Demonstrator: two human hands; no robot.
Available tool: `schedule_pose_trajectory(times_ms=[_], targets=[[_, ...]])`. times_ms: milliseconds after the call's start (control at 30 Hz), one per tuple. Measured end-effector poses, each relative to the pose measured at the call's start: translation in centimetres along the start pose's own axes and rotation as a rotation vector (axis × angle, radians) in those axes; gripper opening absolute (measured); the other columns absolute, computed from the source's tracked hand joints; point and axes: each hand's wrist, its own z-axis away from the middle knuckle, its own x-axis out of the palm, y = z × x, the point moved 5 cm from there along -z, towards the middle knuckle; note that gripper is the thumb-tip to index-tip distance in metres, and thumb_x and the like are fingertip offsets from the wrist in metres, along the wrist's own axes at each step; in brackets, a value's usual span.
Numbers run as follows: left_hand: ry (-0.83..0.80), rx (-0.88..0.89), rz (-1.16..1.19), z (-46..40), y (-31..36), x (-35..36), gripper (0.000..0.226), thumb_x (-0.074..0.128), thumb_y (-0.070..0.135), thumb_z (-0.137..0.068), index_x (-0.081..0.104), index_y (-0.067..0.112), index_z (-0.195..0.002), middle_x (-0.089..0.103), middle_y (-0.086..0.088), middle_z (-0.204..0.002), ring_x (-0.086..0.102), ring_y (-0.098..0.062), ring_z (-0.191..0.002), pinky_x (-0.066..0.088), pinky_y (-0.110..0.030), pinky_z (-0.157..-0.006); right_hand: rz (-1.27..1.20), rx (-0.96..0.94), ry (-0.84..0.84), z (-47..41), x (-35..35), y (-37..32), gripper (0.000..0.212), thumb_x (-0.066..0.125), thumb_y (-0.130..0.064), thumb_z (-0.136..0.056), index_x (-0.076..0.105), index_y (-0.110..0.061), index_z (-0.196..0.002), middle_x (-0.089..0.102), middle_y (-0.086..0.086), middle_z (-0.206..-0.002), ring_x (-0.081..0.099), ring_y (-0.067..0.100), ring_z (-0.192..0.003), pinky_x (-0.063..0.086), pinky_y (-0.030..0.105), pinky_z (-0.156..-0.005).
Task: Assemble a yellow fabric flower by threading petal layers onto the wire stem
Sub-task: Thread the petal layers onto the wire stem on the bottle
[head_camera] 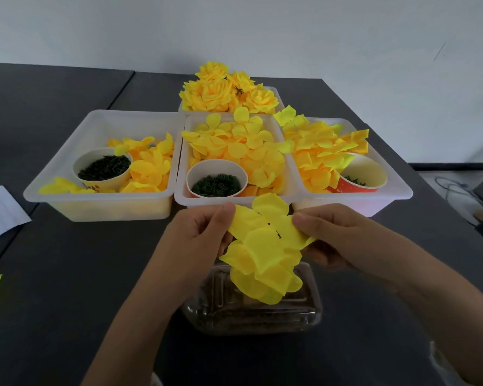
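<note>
Between my two hands hangs a bunch of yellow fabric petal layers (265,252), stacked and drooping above a clear plastic box (251,307). My left hand (204,232) pinches the left edge of the top layer with thumb and fingers. At the right edge, my right hand (329,235) pinches the same layers. Small dark marks show at the centre of the top layer; I cannot tell whether they are holes or the stem tip. The wire stem itself is hidden by the petals.
Three white trays (95,201) (187,201) (396,196) of loose yellow petals stand in a row behind my hands, each with a paper cup (216,178) of dark green parts. A rear tray holds finished yellow flowers (223,90). White paper (0,213) lies left.
</note>
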Motion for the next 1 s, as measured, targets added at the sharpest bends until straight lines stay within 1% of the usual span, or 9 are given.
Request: schedule_pose_trajectory(times_ms=[100, 200, 367, 467, 567, 733, 800, 900, 1000], targets=[[0.004, 0.008, 0.015, -0.4, -0.1, 0.1, 0.047, 0.043, 0.052, -0.082, 0.049, 0.02, -0.048, 0.045, 0.008, -0.042, 0.038, -0.003, -0.039, 0.032, -0.009, -0.043, 0.0, 0.008, 0.044, 0.5, 0.3, 0.1, 0.041, 0.048, -0.054, -0.082, 0.062, -0.017, -0.071, 0.046, 0.0, -0.057, 0.035, 0.008, -0.048, 0.032, 0.014, -0.047], [-0.005, 0.013, 0.024, -0.7, -0.4, 0.2, 0.046, 0.044, 0.053, -0.082, 0.051, 0.024, -0.046, 0.044, 0.008, -0.043, 0.038, -0.003, -0.039, 0.032, -0.01, -0.043, 0.018, -0.035, 0.111, 0.8, 0.5, 0.1, 0.042, 0.048, -0.049, -0.085, 0.062, -0.013, -0.07, 0.046, -0.002, -0.056, 0.036, 0.006, -0.047, 0.032, 0.013, -0.047], [0.0, 0.005, 0.048, -0.8, -0.8, 0.5, 0.046, 0.045, 0.053, -0.081, 0.053, 0.023, -0.048, 0.044, 0.008, -0.043, 0.037, -0.003, -0.04, 0.032, -0.01, -0.043, 0.052, -0.092, 0.263, 1.2, 0.7, 0.6, 0.052, 0.052, -0.047, -0.083, 0.056, 0.003, -0.069, 0.042, -0.007, -0.05, 0.036, 0.002, -0.044, 0.032, 0.01, -0.047], [0.008, 0.007, 0.063, -0.8, -0.8, 0.5, 0.043, 0.046, 0.05, -0.083, 0.056, 0.029, -0.046, 0.044, 0.008, -0.043, 0.039, -0.002, -0.039, 0.032, -0.009, -0.043, 0.022, -0.104, 0.313, 1.3, 0.9, 0.8, 0.05, 0.053, -0.046, -0.082, 0.056, 0.002, -0.068, 0.043, -0.008, -0.049, 0.037, 0.001, -0.043, 0.033, 0.009, -0.046], [0.029, 0.022, 0.079, -0.8, -0.4, 0.3, 0.045, 0.047, 0.049, -0.083, 0.053, 0.028, -0.044, 0.042, 0.008, -0.042, 0.036, -0.003, -0.037, 0.029, -0.009, -0.041, -0.032, -0.146, 0.339, 1.5, 1.0, 0.4, 0.042, 0.053, -0.044, -0.082, 0.058, -0.005, -0.065, 0.044, -0.006, -0.052, 0.037, 0.002, -0.045, 0.033, 0.009, -0.047], [0.025, 0.066, 0.086, -1.3, 0.0, 0.2, 0.046, 0.048, 0.051, -0.083, 0.051, 0.017, -0.053, 0.039, 0.008, -0.045, 0.031, -0.004, -0.041, 0.029, -0.013, -0.042, -0.051, -0.188, 0.385, 1.8, 0.9, -0.4, 0.034, 0.052, -0.04, -0.082, 0.058, -0.019, -0.057, 0.044, -0.01, -0.05, 0.038, -0.001, -0.044, 0.033, 0.008, -0.046], [0.012, 0.08, 0.059, -1.5, -0.1, 0.4, 0.05, 0.048, 0.051, -0.083, 0.051, 0.01, -0.057, 0.038, 0.008, -0.045, 0.031, -0.005, -0.041, 0.029, -0.014, -0.044, -0.037, -0.166, 0.407, 1.8, 0.8, -0.2, 0.034, 0.052, -0.042, -0.081, 0.057, -0.017, -0.058, 0.044, -0.01, -0.049, 0.038, -0.001, -0.043, 0.032, 0.008, -0.045], [0.001, 0.072, 0.037, -1.5, -0.5, 0.5, 0.047, 0.048, 0.051, -0.084, 0.05, 0.016, -0.054, 0.04, 0.01, -0.043, 0.033, -0.004, -0.041, 0.029, -0.013, -0.045, 0.0, -0.128, 0.414, 1.9, 0.9, 0.5, 0.039, 0.052, -0.043, -0.08, 0.056, -0.008, -0.063, 0.044, -0.009, -0.048, 0.038, 0.0, -0.042, 0.032, 0.008, -0.045], [-0.013, 0.046, 0.04, -1.7, -0.9, 0.8, 0.046, 0.049, 0.052, -0.084, 0.05, 0.02, -0.051, 0.04, 0.01, -0.041, 0.032, -0.005, -0.04, 0.03, -0.015, -0.045, -0.012, -0.106, 0.414, 1.9, 1.2, 1.2, 0.04, 0.051, -0.043, -0.08, 0.056, -0.007, -0.064, 0.045, -0.01, -0.046, 0.039, -0.001, -0.041, 0.032, 0.007, -0.044]])
